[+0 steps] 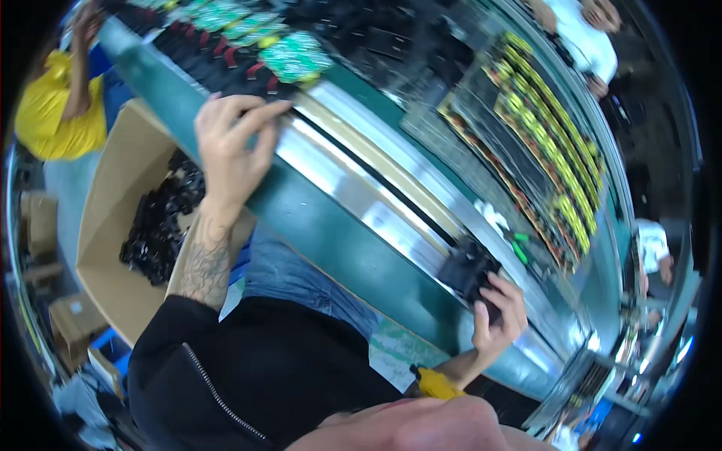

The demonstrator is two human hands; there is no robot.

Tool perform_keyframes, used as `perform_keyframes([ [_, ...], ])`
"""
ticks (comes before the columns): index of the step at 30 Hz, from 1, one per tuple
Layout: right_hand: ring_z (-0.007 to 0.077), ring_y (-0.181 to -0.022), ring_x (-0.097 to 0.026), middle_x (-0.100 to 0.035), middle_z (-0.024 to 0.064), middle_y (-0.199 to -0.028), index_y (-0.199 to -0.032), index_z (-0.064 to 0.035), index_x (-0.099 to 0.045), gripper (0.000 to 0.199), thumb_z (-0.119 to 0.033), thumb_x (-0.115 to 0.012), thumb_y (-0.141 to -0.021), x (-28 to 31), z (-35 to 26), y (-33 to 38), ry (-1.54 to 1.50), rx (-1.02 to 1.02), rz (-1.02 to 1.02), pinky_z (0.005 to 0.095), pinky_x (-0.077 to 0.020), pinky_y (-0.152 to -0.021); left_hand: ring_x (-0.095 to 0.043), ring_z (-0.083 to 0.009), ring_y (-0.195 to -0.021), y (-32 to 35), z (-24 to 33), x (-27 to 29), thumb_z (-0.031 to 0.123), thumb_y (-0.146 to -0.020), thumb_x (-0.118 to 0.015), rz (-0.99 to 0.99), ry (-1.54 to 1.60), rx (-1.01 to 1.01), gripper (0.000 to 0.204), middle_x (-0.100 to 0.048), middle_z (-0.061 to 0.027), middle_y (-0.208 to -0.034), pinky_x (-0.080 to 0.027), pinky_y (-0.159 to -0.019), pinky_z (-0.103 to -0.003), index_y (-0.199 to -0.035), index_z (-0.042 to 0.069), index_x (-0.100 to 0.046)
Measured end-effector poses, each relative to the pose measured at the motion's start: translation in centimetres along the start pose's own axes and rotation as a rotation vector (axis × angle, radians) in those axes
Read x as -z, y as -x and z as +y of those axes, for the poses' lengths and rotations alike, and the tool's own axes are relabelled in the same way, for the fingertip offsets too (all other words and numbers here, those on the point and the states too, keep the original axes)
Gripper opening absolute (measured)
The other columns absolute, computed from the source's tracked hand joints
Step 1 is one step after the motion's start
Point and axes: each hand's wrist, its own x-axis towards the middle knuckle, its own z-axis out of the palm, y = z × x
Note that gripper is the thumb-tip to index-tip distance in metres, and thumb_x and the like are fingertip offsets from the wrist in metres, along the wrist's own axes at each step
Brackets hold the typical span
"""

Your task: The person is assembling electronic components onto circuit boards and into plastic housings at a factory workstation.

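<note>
My left hand is at the left end of a long metal rail on the green bench, thumb and fingers closed together. What its fingertips hold, if anything, cannot be made out. From there a thin black strip runs along the rail toward my right hand; whether it is a strap or a slot is unclear. At the rail's right part, my right hand grips a black blocky part, fingers on its right side. Beyond my left hand lie black straps with red bits and green-and-white packets.
A cardboard box with shiny black pieces stands at my left. Across the bench lie rows of yellow-and-black parts and a green-handled tool. A yellow object is by my right forearm. Other people stand around the bench.
</note>
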Motion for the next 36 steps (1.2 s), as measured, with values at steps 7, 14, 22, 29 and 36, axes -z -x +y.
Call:
perform_keyframes([
  [7,0.0258,-0.084,-0.064,-0.069,0.0185,-0.1,-0.089,0.0031,-0.066,0.012,-0.003,-0.062,-0.08,0.2,1.1,0.3,-0.343,-0.149,0.169,0.0341,-0.0526,-0.076,-0.057,-0.0188,-0.091,1.5,3.6,-2.0,-0.005,-0.074,-0.07,0.339,0.125,0.136,0.025,-0.065,-0.0021,-0.097,-0.045,-0.09,-0.035,-0.093,0.01,-0.076],
  [14,0.0139,-0.075,-0.062,-0.07,0.0066,-0.085,-0.097,-0.0005,-0.071,0.013,-0.007,-0.068,-0.086,5.7,3.4,-6.4,0.226,-0.201,0.223,0.0261,-0.0495,-0.067,-0.056,-0.0168,-0.07,5.3,4.4,-1.5,-0.007,-0.065,-0.068,0.033,0.424,-0.093,0.027,-0.064,-0.0044,-0.091,-0.047,-0.062,-0.028,-0.088,0.006,-0.075],
  [22,0.0233,-0.077,-0.067,-0.073,0.007,-0.092,-0.099,-0.0059,-0.074,0.019,-0.018,-0.069,-0.085,5.5,10.2,-11.1,0.727,-0.376,-0.088,0.033,-0.0521,-0.07,-0.05,-0.0145,-0.054,5.0,4.0,-1.9,-0.006,-0.062,-0.068,-0.013,0.485,-0.134,0.031,-0.062,-0.0032,-0.082,-0.042,-0.049,-0.024,-0.089,0.007,-0.075],
  [29,0.0259,-0.07,-0.066,-0.072,0.0062,-0.083,-0.096,-0.0061,-0.073,0.017,-0.018,-0.069,-0.086,5.6,11.6,-10.2,0.707,-0.259,0.006,0.0363,-0.0523,-0.067,-0.047,-0.0131,-0.051,5.4,4.0,-2.5,-0.003,-0.065,-0.066,0.025,0.415,-0.086,0.03,-0.06,0.002,-0.08,-0.041,-0.048,-0.025,-0.09,0.012,-0.073],
  [36,0.0302,-0.074,-0.066,-0.072,0.0083,-0.086,-0.093,-0.0093,-0.072,0.013,-0.018,-0.066,-0.086,4.5,12.9,-10.1,0.607,-0.254,0.055,0.0407,-0.0515,-0.067,-0.04,-0.011,-0.048,5.3,4.0,-2.3,-0.008,-0.067,-0.063,0.076,0.384,-0.086,0.03,-0.06,0.001,-0.076,-0.035,-0.045,-0.024,-0.089,0.009,-0.074],
])
